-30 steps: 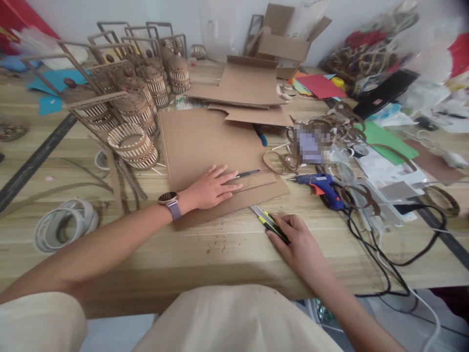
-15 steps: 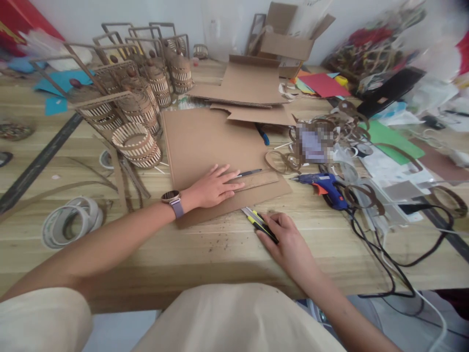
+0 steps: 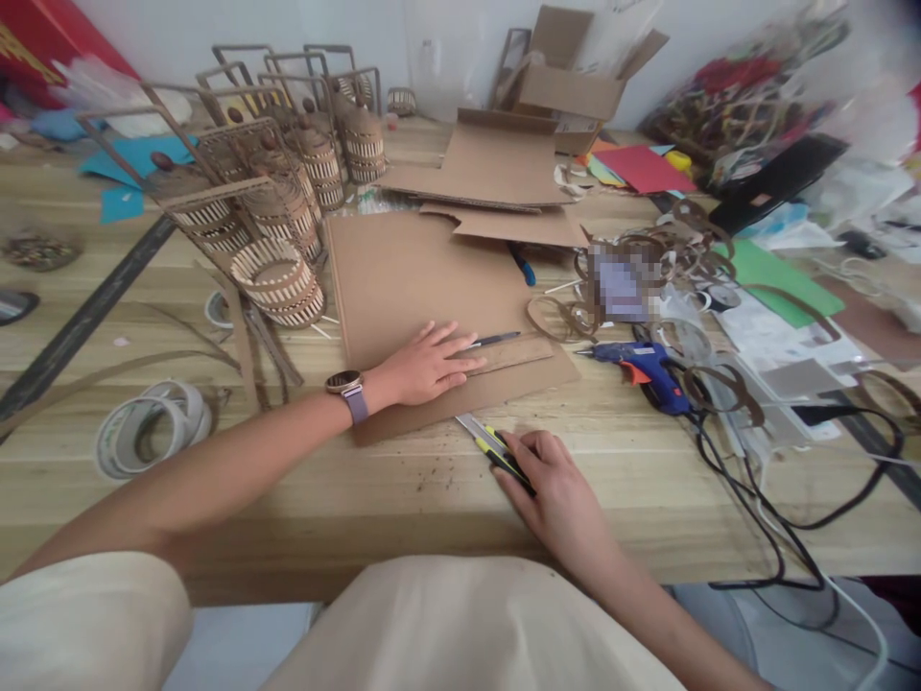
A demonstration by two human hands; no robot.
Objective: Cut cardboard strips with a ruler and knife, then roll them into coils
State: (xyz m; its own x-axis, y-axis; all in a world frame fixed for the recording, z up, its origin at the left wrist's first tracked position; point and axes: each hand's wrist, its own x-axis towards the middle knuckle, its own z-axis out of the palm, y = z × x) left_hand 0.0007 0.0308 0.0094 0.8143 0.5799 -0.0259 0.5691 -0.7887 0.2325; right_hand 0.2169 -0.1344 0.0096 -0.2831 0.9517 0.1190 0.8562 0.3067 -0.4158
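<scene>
My left hand [image 3: 426, 367] lies flat with spread fingers on a large cardboard sheet [image 3: 403, 278]. Its fingertips rest over the left end of a flat brown strip [image 3: 522, 355], and a dark pen [image 3: 496, 339] lies just above that strip. In my right hand [image 3: 557, 480] is a yellow and black utility knife [image 3: 499, 453], held in a closed grip. The knife's blade is out and points up and left, close to the sheet's lower edge; whether it touches the cardboard I cannot tell.
Several small lantern-like pieces with frames [image 3: 288, 182] stand at the left, near rolls of tape [image 3: 154, 432]. To the right lie a blue glue gun [image 3: 637, 369], its cords and curled brown strips [image 3: 726, 384]. More cardboard [image 3: 504, 163] is stacked behind.
My right hand has shifted slightly left and down with the utility knife, and more of the blade now shows. My left hand keeps its place on the cardboard; the view has turned a little.
</scene>
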